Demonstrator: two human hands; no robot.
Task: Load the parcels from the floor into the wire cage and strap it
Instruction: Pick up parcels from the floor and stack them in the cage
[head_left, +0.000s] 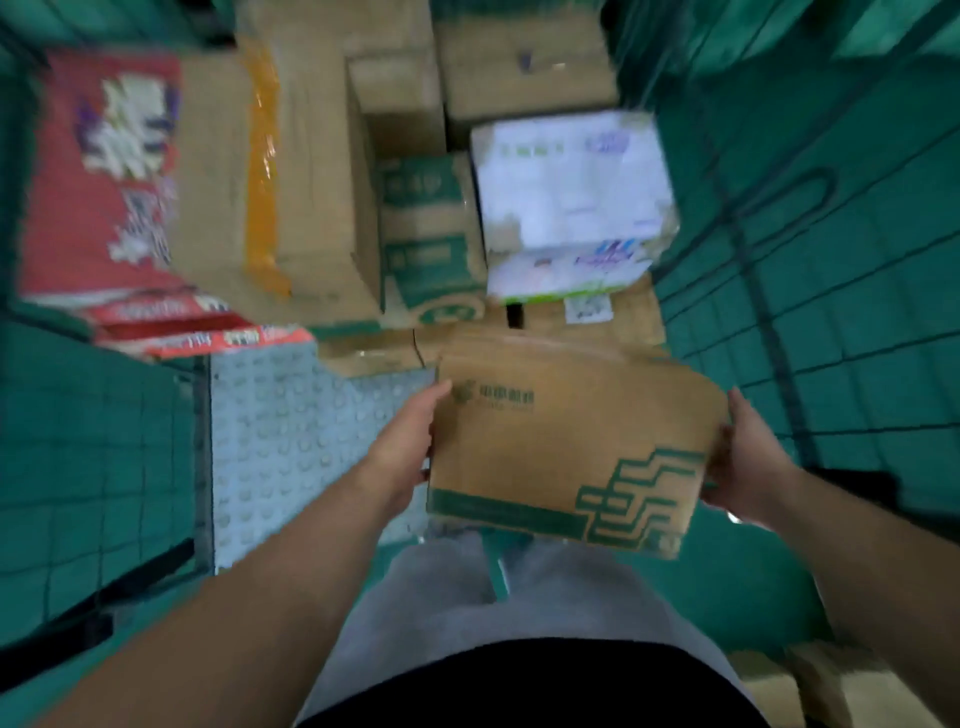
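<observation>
Item: cardboard parcel (566, 452), brown with green stepped printing and a green band, lower centre-right of the frame, tilted, held off the ground at the open front of the wire cage (779, 249). Left hand (402, 452) grips its left side, thumb laid on the near face, fingers hidden behind the parcel. Right hand (743, 462) grips its right side, fingers (723, 451) curled round the edge. Cage contents, upper half of frame: red printed carton (98, 176) at upper left; brown carton with orange tape (301, 208) just beside it; small green-printed carton (431, 239) at centre; white wrapped pack (576, 202) to its right, resting on flattened brown cartons. Studded grey plate (280, 441), left of centre. Loose cardboard boxes (831, 686) on the green floor (727, 571), lower right corner. Picture motion-blurred; labels unreadable.
</observation>
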